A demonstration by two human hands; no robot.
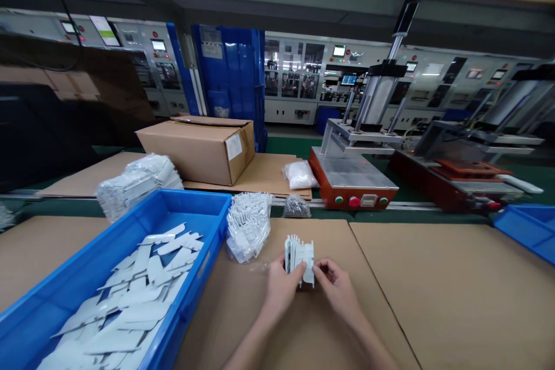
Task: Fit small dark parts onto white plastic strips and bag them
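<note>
In front of me, over the cardboard-covered bench, my left hand [284, 282] is closed around a stack of thin white plastic parts [299, 257]. The parts stand on edge, side by side, with small prongs along their upper edges. My right hand [336, 284] pinches the right edge of the nearest part between thumb and fingertips. A clear bag of similar white parts [249, 222] lies beyond my left hand. Farther left, a long blue bin [212, 199] holds many loose, flat white plastic pieces [143, 295].
Behind the bags sits a cardboard box [203, 150]. A small bag of dark pieces [296, 207] and a white bag [300, 174] lie near an orange-based press [355, 179]. Another press [463, 167] and a blue tray [529, 228] stand right. A shelf beam [277, 3] crosses overhead.
</note>
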